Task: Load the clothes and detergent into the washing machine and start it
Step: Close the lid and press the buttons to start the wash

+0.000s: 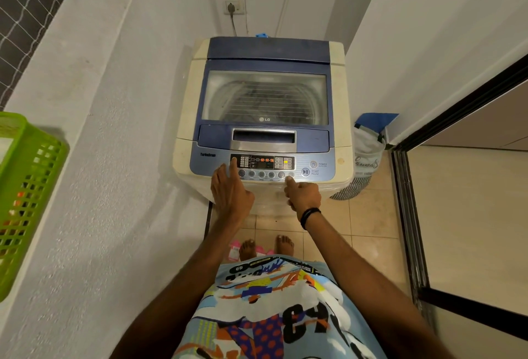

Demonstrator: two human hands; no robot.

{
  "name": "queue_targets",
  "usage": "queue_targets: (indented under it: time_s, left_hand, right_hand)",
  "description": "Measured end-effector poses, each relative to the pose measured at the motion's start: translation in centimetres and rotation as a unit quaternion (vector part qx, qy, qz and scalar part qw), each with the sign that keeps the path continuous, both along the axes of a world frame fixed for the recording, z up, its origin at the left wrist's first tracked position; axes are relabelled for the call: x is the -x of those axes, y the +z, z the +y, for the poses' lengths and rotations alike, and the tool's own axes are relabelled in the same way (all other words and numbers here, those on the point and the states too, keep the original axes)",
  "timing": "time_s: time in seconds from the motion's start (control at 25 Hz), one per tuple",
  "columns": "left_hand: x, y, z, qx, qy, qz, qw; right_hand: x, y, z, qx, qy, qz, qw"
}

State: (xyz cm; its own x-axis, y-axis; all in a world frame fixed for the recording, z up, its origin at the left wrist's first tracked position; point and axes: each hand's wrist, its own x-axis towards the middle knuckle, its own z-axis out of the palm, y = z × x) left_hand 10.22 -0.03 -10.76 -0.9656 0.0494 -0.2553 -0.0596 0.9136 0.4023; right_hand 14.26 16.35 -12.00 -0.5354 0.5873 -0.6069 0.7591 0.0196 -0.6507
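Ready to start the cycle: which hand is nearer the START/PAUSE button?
Right. The right hand points just below and left of the START/PAUSE button; the left hand touches the far left end of the control panel.

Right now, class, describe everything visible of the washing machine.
The washing machine is a top-loader: cream body, blue top, its windowed lid shut over the drum. It stands on tiles between white walls. Its front panel is lit; the left hand and right hand each put an index finger to it.
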Motion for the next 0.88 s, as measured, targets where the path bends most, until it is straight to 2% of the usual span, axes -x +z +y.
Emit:
queue_targets:
  time_s: [0.08,0.2,0.52,0.88]
  left_hand:
    - [0.2,0.0,-0.1,-0.002,0.002,0.000,1.000]
    - [0.5,0.0,-0.2,-0.006,0.000,-0.001,1.000]
    - [1.2,0.5,0.1,-0.009,-0.017,0.005,1.000]
    - [2.9,0.3,0.5,-0.002,-0.030,0.018,0.999]
  right_hand:
    - [0.0,0.0,0.1,0.105,-0.070,-0.002,0.992]
    - [0.2,0.0,0.4,0.163,-0.113,-0.014,0.980]
    - [1.1,-0.3,0.8,0.197,-0.134,-0.019,0.971]
    - [3.4,0.1,0.7,0.205,-0.163,-0.066,0.963]
